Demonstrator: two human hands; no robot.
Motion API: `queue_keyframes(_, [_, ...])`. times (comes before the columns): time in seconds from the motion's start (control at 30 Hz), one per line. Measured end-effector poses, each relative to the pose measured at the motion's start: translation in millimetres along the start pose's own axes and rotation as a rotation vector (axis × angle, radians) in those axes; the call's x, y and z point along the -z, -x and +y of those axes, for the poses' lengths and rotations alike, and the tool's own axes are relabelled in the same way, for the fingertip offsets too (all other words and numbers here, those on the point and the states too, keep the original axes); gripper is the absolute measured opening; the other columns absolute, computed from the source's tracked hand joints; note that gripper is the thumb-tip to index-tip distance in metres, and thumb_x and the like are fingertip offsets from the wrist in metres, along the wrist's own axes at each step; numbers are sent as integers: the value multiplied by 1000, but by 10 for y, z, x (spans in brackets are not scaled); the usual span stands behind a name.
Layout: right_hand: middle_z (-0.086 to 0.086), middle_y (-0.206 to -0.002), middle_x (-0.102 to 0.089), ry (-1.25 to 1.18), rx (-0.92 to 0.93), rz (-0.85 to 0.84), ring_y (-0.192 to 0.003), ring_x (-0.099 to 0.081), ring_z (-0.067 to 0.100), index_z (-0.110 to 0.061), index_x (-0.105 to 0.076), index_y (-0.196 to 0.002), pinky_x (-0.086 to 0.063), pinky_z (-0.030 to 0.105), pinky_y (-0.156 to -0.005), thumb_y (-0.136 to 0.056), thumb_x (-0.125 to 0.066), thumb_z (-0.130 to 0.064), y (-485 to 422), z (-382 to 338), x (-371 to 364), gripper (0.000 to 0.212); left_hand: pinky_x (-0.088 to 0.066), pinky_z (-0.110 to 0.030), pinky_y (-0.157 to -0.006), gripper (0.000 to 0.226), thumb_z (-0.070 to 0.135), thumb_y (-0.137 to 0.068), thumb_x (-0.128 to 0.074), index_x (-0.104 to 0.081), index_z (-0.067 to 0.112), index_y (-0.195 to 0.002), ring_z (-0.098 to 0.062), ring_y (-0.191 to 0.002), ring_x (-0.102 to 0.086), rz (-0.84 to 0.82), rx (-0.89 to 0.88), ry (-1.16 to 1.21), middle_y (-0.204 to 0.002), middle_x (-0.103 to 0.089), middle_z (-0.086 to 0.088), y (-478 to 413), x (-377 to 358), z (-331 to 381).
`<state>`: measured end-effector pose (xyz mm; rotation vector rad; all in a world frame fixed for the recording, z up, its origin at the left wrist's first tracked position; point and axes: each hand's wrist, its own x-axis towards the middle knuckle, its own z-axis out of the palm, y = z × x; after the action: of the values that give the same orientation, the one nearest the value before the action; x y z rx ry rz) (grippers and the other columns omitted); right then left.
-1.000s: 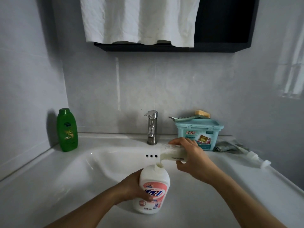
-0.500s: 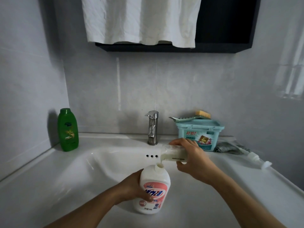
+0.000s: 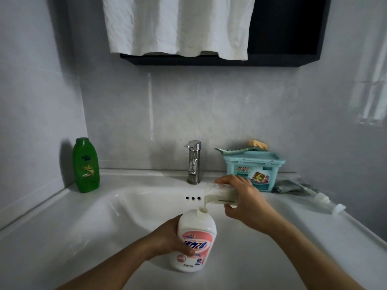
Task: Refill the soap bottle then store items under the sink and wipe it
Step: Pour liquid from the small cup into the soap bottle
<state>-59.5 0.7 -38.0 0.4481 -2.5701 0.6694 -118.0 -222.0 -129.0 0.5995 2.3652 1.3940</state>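
Note:
A white soap bottle (image 3: 195,237) with a pink label stands upright in the sink basin (image 3: 125,216), its neck open. My left hand (image 3: 169,237) grips its left side. My right hand (image 3: 245,204) holds a clear refill container (image 3: 217,195) tipped on its side just above the bottle's neck. A thin stream of pale liquid runs from the container's mouth into the bottle. The pump head (image 3: 320,199) with its tube lies on the counter at the right.
A green bottle (image 3: 85,165) stands at the back left corner. Behind the basin is a steel faucet (image 3: 193,162). A teal box (image 3: 254,170) with a brush (image 3: 245,147) on top sits at the back right, a grey cloth (image 3: 290,186) beside it. A white towel (image 3: 178,26) hangs above.
Both hands and both bottles stay almost still while the liquid keeps running. Only the view shifts slightly.

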Motion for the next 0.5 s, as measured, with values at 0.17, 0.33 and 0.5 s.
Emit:
queue_keyframes(0.17, [-20,-113,-42,0,1,0,-108,-40,6,-32,-46,-123,-32,4,-79,-72,-71,-12,-7,12,-9,60,-55,-28,-88,71,6,-54,-87,-58,24,-117,-10,-100,-68,10,0,5,-104,-74,6,-3,-1,-14])
queue_keyframes(0.33, [-18,-114,-42,9,-1,-6,-108,-40,7,-31,-45,-125,-32,8,-83,-73,-71,-12,-4,1,-3,61,-55,-26,-87,69,2,-57,-86,-59,24,-117,-9,-100,-68,5,0,2,-104,-74,5,-3,1,-5])
queue_keyframes(0.5, [-18,-114,-42,-2,-9,-8,-107,-39,6,-31,-45,-124,-31,4,-79,-73,-71,-12,0,-4,3,61,-54,-27,-88,71,7,-55,-87,-58,25,-118,-9,-100,-68,-6,-2,-2,-105,-73,6,4,3,9])
